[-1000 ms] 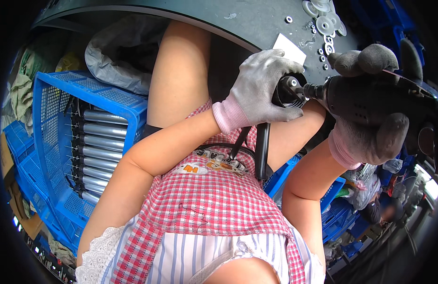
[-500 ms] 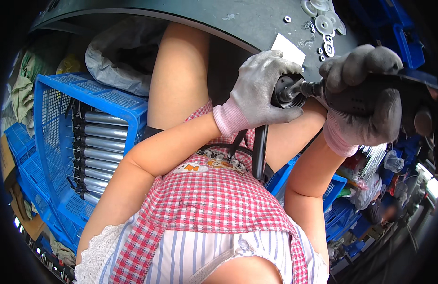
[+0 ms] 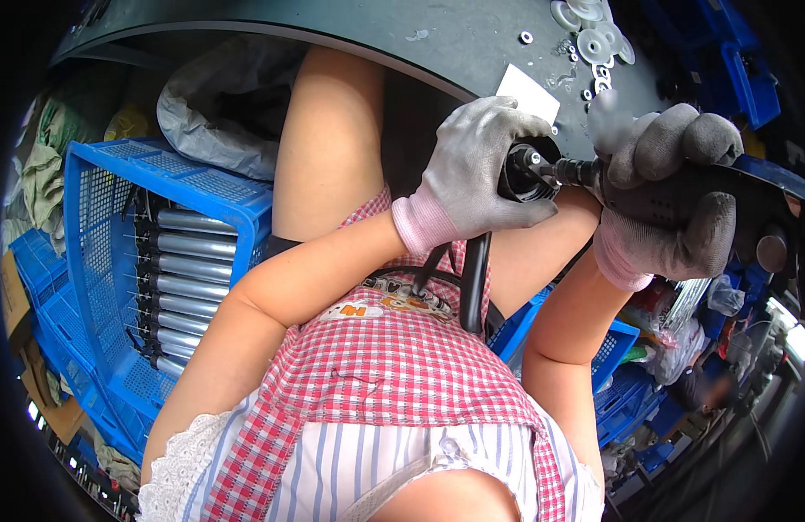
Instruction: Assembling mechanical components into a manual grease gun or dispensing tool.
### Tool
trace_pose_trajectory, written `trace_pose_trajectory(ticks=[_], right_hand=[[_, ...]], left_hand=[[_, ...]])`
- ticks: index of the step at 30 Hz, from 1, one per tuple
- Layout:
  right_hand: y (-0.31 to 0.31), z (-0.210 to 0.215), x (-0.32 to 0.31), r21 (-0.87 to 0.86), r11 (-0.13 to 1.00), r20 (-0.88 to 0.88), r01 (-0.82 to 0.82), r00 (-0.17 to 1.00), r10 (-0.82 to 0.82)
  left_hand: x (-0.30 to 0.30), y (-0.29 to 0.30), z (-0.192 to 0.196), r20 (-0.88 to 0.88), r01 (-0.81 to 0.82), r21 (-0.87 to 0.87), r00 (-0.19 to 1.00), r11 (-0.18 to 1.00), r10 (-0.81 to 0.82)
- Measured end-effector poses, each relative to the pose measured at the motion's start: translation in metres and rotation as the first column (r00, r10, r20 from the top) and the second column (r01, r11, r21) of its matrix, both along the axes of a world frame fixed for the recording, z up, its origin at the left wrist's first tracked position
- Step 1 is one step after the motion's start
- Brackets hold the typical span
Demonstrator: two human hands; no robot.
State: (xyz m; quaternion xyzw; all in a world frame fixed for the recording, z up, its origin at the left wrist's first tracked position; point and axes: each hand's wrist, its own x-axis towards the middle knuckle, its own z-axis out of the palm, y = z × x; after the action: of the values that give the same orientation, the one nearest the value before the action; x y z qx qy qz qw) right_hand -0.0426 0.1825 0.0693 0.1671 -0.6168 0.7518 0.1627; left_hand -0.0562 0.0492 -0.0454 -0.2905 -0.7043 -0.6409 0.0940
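Note:
My left hand, in a grey glove with a pink cuff, is closed around a black round cup-shaped part. Black tubes lie below it over my lap; whether they join the part I cannot tell. My right hand, gloved the same way, grips a black power screwdriver with its fingers wrapped round the body. The driver's nose points left into the mouth of the round part, at a shiny metal fitting. One finger of the right hand is smeared by motion.
Translucent plastic discs and small rings lie on the dark table, near a white card. A blue crate at left holds several silver cylinders. Blue bins stand far right; a person is behind at right.
The metal fitting in the round part shows bright and sharp now, where it was dark and smeared. My right hand has shifted slightly and one finger is lifting off the driver.

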Motion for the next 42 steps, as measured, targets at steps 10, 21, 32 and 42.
trace_pose_trajectory(ticks=[10, 21, 32, 42], right_hand=[[0.007, 0.005, 0.003, 0.049, 0.999, -0.145, -0.001, 0.989, 0.009], [0.128, -0.035, 0.010, 0.665, 0.303, 0.022, 0.683, 0.388, -0.922], [0.081, -0.065, 0.032, 0.885, -0.201, -0.401, 0.420, 0.468, -0.788], [-0.065, -0.136, 0.087, 0.297, 0.954, 0.789, 0.045, 0.551, -0.272]], left_hand=[[0.001, 0.002, -0.006, 0.004, 0.010, 0.002, 1.000, 1.000, -0.010], [0.006, -0.002, -0.027, -0.064, -0.067, -0.019, 0.996, 0.998, 0.066], [0.024, -0.030, -0.242, 0.628, 0.440, -0.399, 0.771, 0.805, -0.110], [0.018, 0.008, -0.303, 0.577, 0.362, -0.539, 0.817, 0.761, 0.020]])
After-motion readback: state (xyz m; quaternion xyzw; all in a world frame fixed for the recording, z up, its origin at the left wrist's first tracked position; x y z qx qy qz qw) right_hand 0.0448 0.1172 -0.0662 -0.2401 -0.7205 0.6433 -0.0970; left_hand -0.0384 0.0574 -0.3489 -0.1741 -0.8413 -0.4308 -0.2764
